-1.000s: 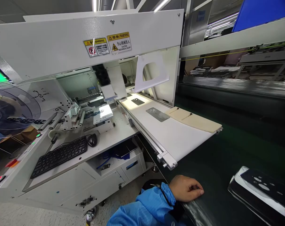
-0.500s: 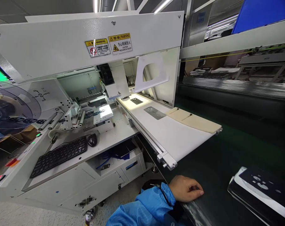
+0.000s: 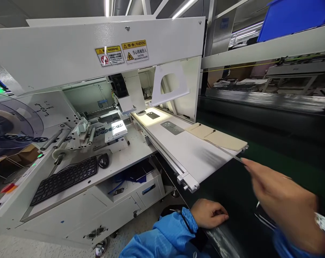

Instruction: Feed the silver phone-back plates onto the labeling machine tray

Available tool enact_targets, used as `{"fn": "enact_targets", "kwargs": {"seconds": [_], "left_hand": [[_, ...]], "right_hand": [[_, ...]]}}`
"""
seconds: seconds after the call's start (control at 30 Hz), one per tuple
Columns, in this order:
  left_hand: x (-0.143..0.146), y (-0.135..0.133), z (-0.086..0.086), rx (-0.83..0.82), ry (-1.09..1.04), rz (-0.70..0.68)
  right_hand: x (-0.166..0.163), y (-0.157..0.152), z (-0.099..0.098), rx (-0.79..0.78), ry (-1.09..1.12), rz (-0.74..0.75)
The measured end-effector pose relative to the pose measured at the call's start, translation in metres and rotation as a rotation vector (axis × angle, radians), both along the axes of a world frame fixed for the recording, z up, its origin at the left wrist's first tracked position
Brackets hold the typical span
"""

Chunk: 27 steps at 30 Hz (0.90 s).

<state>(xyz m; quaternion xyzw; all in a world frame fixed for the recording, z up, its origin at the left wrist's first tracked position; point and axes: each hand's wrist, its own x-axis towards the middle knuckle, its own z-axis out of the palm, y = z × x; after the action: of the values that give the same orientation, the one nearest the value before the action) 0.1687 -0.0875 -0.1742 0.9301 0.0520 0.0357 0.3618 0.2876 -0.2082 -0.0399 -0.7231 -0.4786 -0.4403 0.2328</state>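
My left hand (image 3: 209, 214), in a blue sleeve, rests on the near edge of the dark green conveyor (image 3: 283, 154) with its fingers curled and nothing in them. My right hand (image 3: 280, 200) reaches in from the right, blurred by motion, toward the end of the white belt (image 3: 189, 154). Its fingertips pinch a thin flat strip (image 3: 224, 150) seen edge-on, which I cannot name. A grey metal plate (image 3: 172, 127) lies on the white belt. A darker plate (image 3: 153, 115) lies farther in under the machine's light.
Two beige pads (image 3: 218, 138) lie along the white belt's right side. The white machine carries warning labels (image 3: 122, 53), a tape reel (image 3: 12, 125), a black keyboard (image 3: 65, 179) and a mouse (image 3: 103, 161). My right hand mostly hides a black tray edge (image 3: 264, 219).
My right hand has come into view from the right with a thin strip and now covers the black tray. The grey plate has ridden farther into the machine. My left hand stayed put.
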Motion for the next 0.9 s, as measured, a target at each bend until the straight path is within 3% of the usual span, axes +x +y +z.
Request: {"fn": "enact_targets", "kwargs": {"seconds": [0.1, 0.2, 0.43, 0.67, 0.9], "left_hand": [[0.001, 0.000, -0.002, 0.001, 0.000, -0.012], [0.000, 0.001, -0.001, -0.042, -0.023, -0.020], [-0.002, 0.000, 0.002, -0.146, -0.052, -0.024], [-0.003, 0.000, -0.004, -0.177, -0.151, -0.028], [-0.002, 0.000, 0.002, -0.131, -0.101, -0.029]], "right_hand": [[-0.007, 0.037, -0.002, -0.093, -0.128, 0.044], [-0.013, 0.056, -0.012, -0.212, -0.119, 0.074], [-0.019, 0.064, -0.025, -0.295, -0.013, 0.143], [-0.016, 0.078, -0.034, -0.473, 0.110, 0.165], [-0.013, 0.095, -0.029, -0.557, 0.240, 0.193]]}}
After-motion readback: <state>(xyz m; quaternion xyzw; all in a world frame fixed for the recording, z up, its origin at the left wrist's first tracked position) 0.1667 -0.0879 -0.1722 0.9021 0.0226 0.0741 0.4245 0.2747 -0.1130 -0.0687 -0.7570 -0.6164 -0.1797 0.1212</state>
